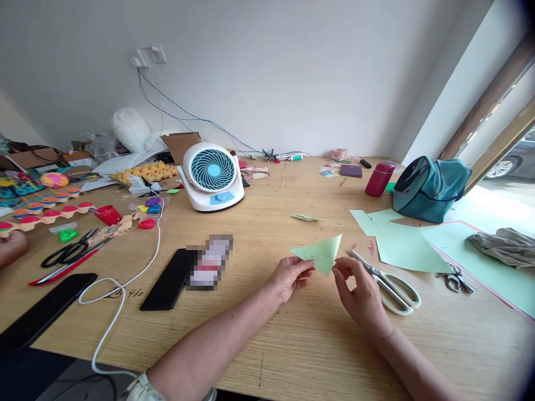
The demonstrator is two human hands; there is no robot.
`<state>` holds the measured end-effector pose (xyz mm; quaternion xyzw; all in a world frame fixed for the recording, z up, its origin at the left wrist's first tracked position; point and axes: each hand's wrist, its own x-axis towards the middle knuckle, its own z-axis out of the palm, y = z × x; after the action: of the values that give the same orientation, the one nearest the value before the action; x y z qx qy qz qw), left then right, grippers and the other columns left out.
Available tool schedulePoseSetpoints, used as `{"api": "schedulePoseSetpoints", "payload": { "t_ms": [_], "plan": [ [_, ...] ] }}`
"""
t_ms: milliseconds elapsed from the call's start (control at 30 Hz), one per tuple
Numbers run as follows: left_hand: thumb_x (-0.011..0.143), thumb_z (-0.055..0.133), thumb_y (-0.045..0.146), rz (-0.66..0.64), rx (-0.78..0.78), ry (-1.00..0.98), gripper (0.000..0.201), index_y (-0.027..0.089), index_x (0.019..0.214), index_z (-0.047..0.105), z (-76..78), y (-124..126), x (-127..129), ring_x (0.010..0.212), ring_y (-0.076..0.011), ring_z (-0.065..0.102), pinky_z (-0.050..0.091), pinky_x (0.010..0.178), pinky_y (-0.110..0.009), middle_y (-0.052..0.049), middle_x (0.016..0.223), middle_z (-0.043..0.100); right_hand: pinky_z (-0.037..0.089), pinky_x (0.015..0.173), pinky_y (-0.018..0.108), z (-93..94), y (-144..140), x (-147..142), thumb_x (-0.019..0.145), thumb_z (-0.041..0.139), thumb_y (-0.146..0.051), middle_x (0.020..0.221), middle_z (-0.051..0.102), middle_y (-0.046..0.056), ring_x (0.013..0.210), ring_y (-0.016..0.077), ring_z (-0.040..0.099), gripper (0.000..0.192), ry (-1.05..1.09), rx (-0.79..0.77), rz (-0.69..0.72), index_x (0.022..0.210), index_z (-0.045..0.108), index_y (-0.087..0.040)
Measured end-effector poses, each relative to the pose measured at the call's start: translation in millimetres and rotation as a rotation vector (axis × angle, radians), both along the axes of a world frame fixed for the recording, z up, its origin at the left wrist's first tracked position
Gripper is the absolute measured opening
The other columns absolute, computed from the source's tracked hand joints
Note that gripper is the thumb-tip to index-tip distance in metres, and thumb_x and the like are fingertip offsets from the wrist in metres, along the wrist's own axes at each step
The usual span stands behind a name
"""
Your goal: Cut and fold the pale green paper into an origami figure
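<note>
A pale green piece of folded paper (324, 252), roughly triangular, is held up above the wooden table between my two hands. My left hand (291, 277) pinches its lower left edge between thumb and fingers. At the paper's lower right corner, the fingertips of my right hand (358, 288) are closed on it. White-handled scissors (393, 287) lie on the table just right of my right hand. A small folded green paper piece (307, 218) rests farther back on the table.
Green paper sheets (407, 245) and small scissors (457, 280) lie right, near a teal bag (432, 186) and a red flask (379, 179). A white fan (213, 175) stands behind black phones (167, 278) and a white cable (121, 289). Another person's hand (12, 245) shows far left.
</note>
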<state>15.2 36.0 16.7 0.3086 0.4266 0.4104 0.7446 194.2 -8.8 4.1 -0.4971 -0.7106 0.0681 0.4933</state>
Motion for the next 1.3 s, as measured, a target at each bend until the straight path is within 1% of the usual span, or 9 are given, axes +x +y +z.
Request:
{"api": "schedulePoseSetpoints", "payload": {
  "t_ms": [67, 167, 333, 433, 667, 867, 1033, 1133, 1300],
  "plan": [
    [0.043, 0.092, 0.041, 0.023, 0.034, 0.016, 0.048, 0.011, 0.071, 0.068, -1.1, -0.6, 0.9, 0.059, -0.0062, 0.052, 0.041, 0.047, -0.017, -0.001, 0.070, 0.063, 0.050, 0.066, 0.031, 1.8, 1.0, -2.1, 0.092, 0.056, -0.035, 0.086, 0.064, 0.003, 0.073, 0.0181, 0.062, 0.021, 0.230, -0.136, -0.003, 0.109, 0.053, -0.024],
    [0.050, 0.089, 0.045, 0.062, 0.184, 0.078, 0.044, 0.012, 0.068, 0.066, -3.9, -1.5, 2.3, 0.060, -0.0079, 0.052, 0.042, 0.050, -0.018, 0.000, 0.066, 0.061, 0.051, 0.066, 0.032, 6.0, 4.0, -3.6, 0.087, 0.060, -0.048, 0.082, 0.066, 0.003, 0.075, 0.0205, 0.062, 0.033, 0.456, -0.405, 0.132, 0.107, 0.060, -0.022],
    [0.064, 0.081, 0.049, -0.013, 0.490, 0.150, 0.039, 0.012, 0.070, 0.069, -5.7, -6.0, 6.7, 0.054, -0.0086, 0.046, 0.039, 0.050, -0.021, 0.002, 0.058, 0.056, 0.048, 0.068, 0.035, 6.5, 9.1, -9.1, 0.073, 0.071, -0.060, 0.065, 0.065, 0.004, 0.074, 0.0251, 0.060, 0.038, 0.561, -0.640, 0.294, 0.071, 0.071, -0.023],
    [0.066, 0.080, 0.048, -0.049, 0.561, 0.175, 0.038, 0.013, 0.077, 0.072, -5.6, -8.0, 8.1, 0.053, -0.0088, 0.044, 0.037, 0.050, -0.022, 0.002, 0.058, 0.055, 0.048, 0.070, 0.036, 1.1, 10.4, -10.8, 0.069, 0.072, -0.065, 0.065, 0.066, 0.005, 0.074, 0.0252, 0.059, 0.042, 0.626, -0.671, 0.302, 0.064, 0.070, -0.023],
    [0.068, 0.081, 0.043, -0.083, 0.601, 0.152, 0.033, 0.014, 0.082, 0.074, -7.6, -6.7, 6.0, 0.057, -0.0100, 0.048, 0.040, 0.054, -0.022, -0.001, 0.067, 0.063, 0.048, 0.088, 0.039, -3.6, 9.6, -3.9, 0.080, 0.064, -0.062, 0.083, 0.071, 0.008, 0.089, 0.0271, 0.062, 0.040, 0.678, -0.657, 0.399, 0.078, 0.074, -0.023],
    [0.069, 0.080, 0.043, -0.061, 0.606, 0.159, 0.034, 0.013, 0.083, 0.073, -9.2, -5.6, 4.4, 0.060, -0.0117, 0.051, 0.043, 0.054, -0.022, -0.002, 0.066, 0.062, 0.048, 0.087, 0.040, 0.5, 10.3, 0.3, 0.084, 0.062, -0.056, 0.083, 0.071, 0.006, 0.088, 0.0256, 0.062, 0.036, 0.753, -0.630, 0.411, 0.081, 0.074, -0.023],
    [0.070, 0.078, 0.047, -0.010, 0.609, 0.175, 0.036, 0.012, 0.080, 0.073, -10.2, -1.6, 3.4, 0.059, -0.0116, 0.052, 0.042, 0.052, -0.022, -0.003, 0.066, 0.064, 0.048, 0.093, 0.044, 10.4, 12.6, 7.3, 0.087, 0.061, -0.053, 0.121, 0.069, 0.007, 0.114, 0.0305, 0.057, 0.033, 0.894, -0.532, 0.424, 0.102, 0.075, -0.028],
    [0.069, 0.079, 0.047, 0.005, 0.602, 0.174, 0.037, 0.012, 0.081, 0.073, -10.4, -1.5, 4.1, 0.058, -0.0110, 0.050, 0.041, 0.051, -0.021, -0.003, 0.067, 0.064, 0.045, 0.098, 0.044, 8.8, 14.7, 12.1, 0.088, 0.061, -0.050, 0.131, 0.064, 0.004, 0.122, 0.0295, 0.054, 0.032, 0.923, -0.480, 0.423, 0.110, 0.073, -0.031],
    [0.065, 0.082, 0.047, -0.018, 0.572, 0.165, 0.038, 0.013, 0.080, 0.074, -9.1, -7.4, 7.5, 0.059, -0.0113, 0.051, 0.041, 0.052, -0.021, -0.002, 0.064, 0.063, 0.046, 0.098, 0.048, -0.8, 15.4, 2.1, 0.074, 0.077, -0.050, 0.106, 0.075, 0.006, 0.110, 0.0310, 0.063, 0.036, 0.805, -0.637, 0.490, 0.102, 0.075, -0.028]
  ]
}}
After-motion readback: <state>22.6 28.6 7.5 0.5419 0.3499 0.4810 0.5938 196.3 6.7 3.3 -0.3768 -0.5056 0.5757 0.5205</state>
